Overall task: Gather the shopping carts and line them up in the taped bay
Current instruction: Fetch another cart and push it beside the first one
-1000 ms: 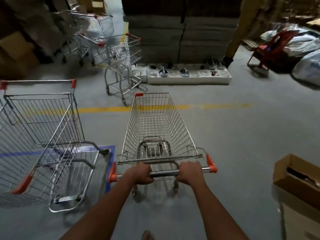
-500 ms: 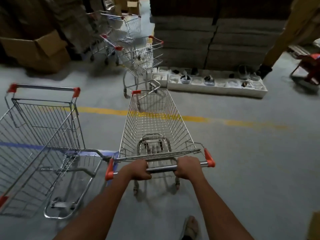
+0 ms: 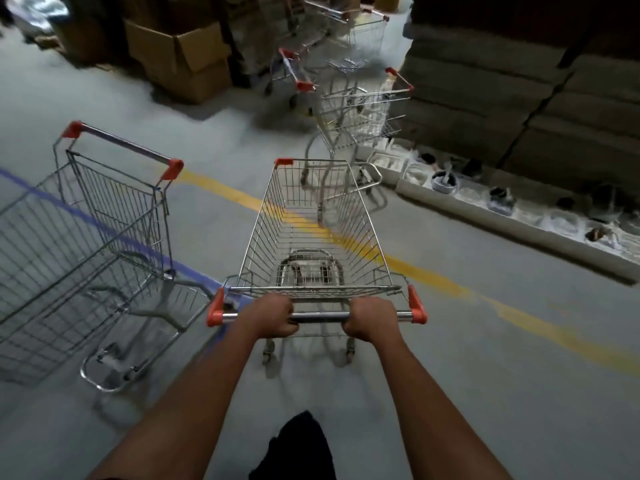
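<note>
A wire shopping cart [image 3: 317, 233] with orange handle caps stands right in front of me. My left hand [image 3: 268, 317] and my right hand [image 3: 370, 320] both grip its handle bar. To its left stands a parked cart [image 3: 117, 216] over a blue tape line [image 3: 104, 233] on the floor, nested into another cart [image 3: 31, 258] at the left edge. Beyond my cart's nose stands a loose cart [image 3: 360, 116]. More carts [image 3: 332, 36] stand further back, blurred.
A yellow floor line [image 3: 433, 275] runs diagonally under my cart. A low white ledge [image 3: 502, 216] with small bowls lies on the right, below stacked grey blocks [image 3: 519, 98]. Cardboard boxes [image 3: 180, 60] are piled at the back left.
The view has swung left and the cart in my hands has rolled forward over the yellow line, closer to the loose cart. The parked carts have slid nearer on the left.
</note>
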The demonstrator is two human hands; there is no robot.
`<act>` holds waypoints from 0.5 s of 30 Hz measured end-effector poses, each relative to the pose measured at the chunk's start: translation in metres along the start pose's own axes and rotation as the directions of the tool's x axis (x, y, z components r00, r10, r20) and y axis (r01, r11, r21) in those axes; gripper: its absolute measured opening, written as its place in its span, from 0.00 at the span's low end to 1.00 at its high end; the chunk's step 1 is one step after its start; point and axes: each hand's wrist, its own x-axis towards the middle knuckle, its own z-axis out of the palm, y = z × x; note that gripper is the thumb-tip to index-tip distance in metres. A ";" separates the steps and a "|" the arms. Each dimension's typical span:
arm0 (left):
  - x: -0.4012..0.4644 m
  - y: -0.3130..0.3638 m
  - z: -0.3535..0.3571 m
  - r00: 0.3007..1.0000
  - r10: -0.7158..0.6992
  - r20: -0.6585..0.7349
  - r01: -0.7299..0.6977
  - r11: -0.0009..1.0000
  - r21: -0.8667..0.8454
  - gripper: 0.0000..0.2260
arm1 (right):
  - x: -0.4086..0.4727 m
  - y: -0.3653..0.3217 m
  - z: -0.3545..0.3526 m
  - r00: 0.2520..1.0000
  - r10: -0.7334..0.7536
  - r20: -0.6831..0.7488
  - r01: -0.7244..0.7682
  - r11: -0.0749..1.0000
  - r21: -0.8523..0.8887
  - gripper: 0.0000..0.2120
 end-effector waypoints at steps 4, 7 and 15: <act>0.055 -0.003 -0.018 0.998 -0.058 0.002 0.058 0.998 -0.013 0.17 | 0.063 0.030 -0.020 0.999 -0.052 0.009 0.052 0.998 -0.023 0.13; 0.098 -0.008 -0.035 0.997 -0.078 0.007 0.078 0.997 -0.027 0.17 | 0.111 0.048 -0.039 0.997 -0.073 0.018 0.074 0.997 -0.028 0.14; 0.196 -0.039 -0.072 0.991 -0.136 0.015 0.137 0.986 -0.096 0.18 | 0.231 0.077 -0.078 0.983 -0.182 0.006 0.182 0.976 -0.116 0.14</act>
